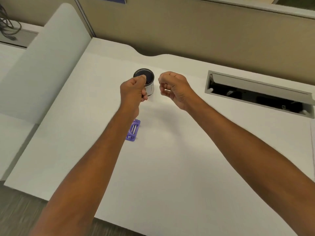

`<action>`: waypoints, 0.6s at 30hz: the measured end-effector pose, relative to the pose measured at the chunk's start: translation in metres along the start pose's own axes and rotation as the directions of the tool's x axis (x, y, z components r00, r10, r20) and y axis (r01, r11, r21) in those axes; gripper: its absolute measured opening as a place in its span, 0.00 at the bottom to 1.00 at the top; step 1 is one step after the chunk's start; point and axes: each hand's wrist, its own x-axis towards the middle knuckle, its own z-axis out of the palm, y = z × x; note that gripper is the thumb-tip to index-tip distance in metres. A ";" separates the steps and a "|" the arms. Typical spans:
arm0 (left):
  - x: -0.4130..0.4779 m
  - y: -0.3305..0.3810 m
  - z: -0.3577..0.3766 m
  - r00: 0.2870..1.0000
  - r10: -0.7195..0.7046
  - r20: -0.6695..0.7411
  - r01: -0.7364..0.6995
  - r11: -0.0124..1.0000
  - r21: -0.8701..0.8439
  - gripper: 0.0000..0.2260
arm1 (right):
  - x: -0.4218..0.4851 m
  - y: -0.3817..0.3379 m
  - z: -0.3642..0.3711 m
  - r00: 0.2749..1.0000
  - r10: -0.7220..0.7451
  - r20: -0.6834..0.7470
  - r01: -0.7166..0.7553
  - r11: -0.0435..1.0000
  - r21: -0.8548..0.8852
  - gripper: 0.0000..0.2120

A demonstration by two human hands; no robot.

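Note:
A small round cup (150,86) with a dark inside and a white wall stands upright on the white desk (170,150), toward the back. My left hand (133,92) is a fist in front of the cup's left side, with the thumb over the rim. Nothing shows inside the fist, and I cannot tell whether it touches the cup. My right hand (173,90) hovers just right of the cup, apart from it, with its fingers curled and nothing in them. A small purple plastic device with metal bars (133,131) lies nearer me, partly hidden under my left forearm.
An open cable hatch (259,94) is sunk into the desk at the right. A beige partition wall (204,31) runs along the back. A pale divider panel (51,65) stands at the left, with cables (8,26) behind it. The desk's front edge drops to carpet.

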 end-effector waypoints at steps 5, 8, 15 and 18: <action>0.032 0.009 -0.009 0.998 -0.034 -0.053 0.034 0.999 0.001 0.09 | 0.038 -0.012 0.023 0.998 0.047 -0.029 -0.050 0.991 -0.121 0.05; 0.048 0.010 -0.013 0.993 -0.085 -0.082 0.086 0.996 0.011 0.10 | 0.056 -0.014 0.028 0.994 0.078 -0.072 -0.093 0.967 -0.237 0.06; 0.066 0.005 -0.020 0.984 -0.157 -0.084 0.160 0.987 0.026 0.07 | 0.082 -0.015 0.025 0.982 0.142 -0.122 -0.177 0.915 -0.363 0.08; 0.070 0.005 -0.021 0.983 -0.167 -0.079 0.170 0.985 0.027 0.06 | 0.088 -0.015 0.023 0.981 0.148 -0.127 -0.186 0.909 -0.374 0.09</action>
